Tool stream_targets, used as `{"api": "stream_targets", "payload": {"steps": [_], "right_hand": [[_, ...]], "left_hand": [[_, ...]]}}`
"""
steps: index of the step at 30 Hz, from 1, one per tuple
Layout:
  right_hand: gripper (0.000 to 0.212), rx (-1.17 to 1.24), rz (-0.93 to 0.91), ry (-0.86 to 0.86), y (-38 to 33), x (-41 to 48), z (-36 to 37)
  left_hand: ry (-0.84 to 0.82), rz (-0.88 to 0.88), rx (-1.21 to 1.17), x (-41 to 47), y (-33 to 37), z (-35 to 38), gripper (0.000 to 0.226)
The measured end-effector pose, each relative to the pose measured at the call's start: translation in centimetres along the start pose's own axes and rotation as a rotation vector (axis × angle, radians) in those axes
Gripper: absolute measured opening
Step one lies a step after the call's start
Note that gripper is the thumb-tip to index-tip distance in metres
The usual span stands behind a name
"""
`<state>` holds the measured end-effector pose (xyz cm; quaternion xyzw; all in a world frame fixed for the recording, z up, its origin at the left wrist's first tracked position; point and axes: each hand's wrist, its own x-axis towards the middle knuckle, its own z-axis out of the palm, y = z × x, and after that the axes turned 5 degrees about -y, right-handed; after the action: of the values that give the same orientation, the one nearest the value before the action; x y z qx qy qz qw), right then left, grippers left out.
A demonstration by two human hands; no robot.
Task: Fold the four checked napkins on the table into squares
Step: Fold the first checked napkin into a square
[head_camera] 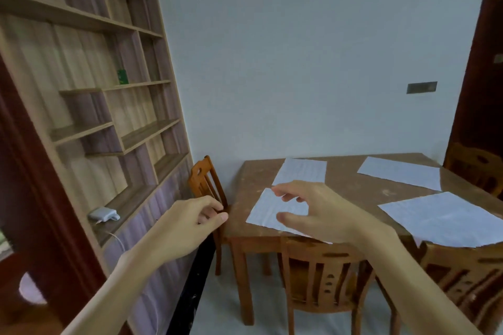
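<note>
Right hand [321, 209] spread, reaching over nearest pale checked cloth napkin [269, 212] on brown wooden table [362, 190]; left hand [190, 223] loosely curled, empty. All four napkins look unfolded, so first fold probably starting; next: pinch an edge.

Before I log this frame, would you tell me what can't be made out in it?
- Near-left napkin: partly hidden by the right hand.
- Near-right napkin: cut off by the right frame edge.
- Check pattern: blurred on all four, including the far-left napkin and far-right napkin.
- Left hand: fingers curled; contents unclear.
- Green item on the shelf: too small.
</note>
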<state>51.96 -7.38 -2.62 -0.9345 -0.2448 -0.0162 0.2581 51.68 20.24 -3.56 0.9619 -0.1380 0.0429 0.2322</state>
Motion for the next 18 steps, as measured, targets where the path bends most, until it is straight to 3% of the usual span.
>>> {"api": "stream_targets", "payload": {"steps": [13,18], "right_hand": [[0.039,0.051,-0.051,-0.040,10.9,12.8,-1.7],[0.052,0.008,0.024,-0.075,15.0,17.0,-0.9]], "left_hand": [[-0.043,-0.051,-0.016,16.7,-2.3,4.3,0.034],[-0.090,-0.051,-0.005,22.2,-3.5,6.6,0.034]]}}
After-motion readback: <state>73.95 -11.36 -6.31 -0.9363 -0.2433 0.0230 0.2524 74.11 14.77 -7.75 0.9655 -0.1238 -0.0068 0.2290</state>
